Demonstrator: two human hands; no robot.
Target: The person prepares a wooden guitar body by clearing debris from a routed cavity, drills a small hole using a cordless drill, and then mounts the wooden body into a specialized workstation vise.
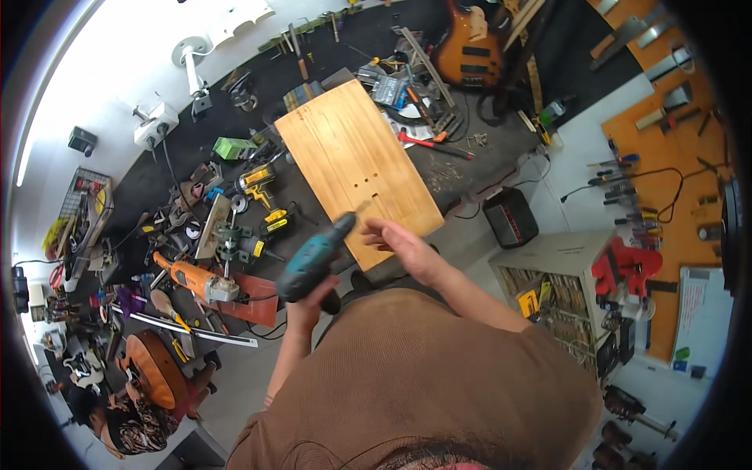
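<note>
My left hand (317, 298) is closed on the handle of a teal and black cordless drill (309, 262), whose bit points up and away from me over a pale wooden board (329, 137). My right hand (395, 243) is beside the drill's front end, fingers loosely bent and apart, with no object visible in them. The board lies tilted lengthwise on the dark workbench, with a few dark holes (364, 182) in its nearer half.
Left on the bench are a yellow drill (260, 188), an orange power tool (188, 276) and clutter. A guitar body (466, 43) stands behind. Right are a black box (509, 219), a cabinet (548, 274) and a red vise (627, 270). Lower left, another person (133, 423) holds a guitar.
</note>
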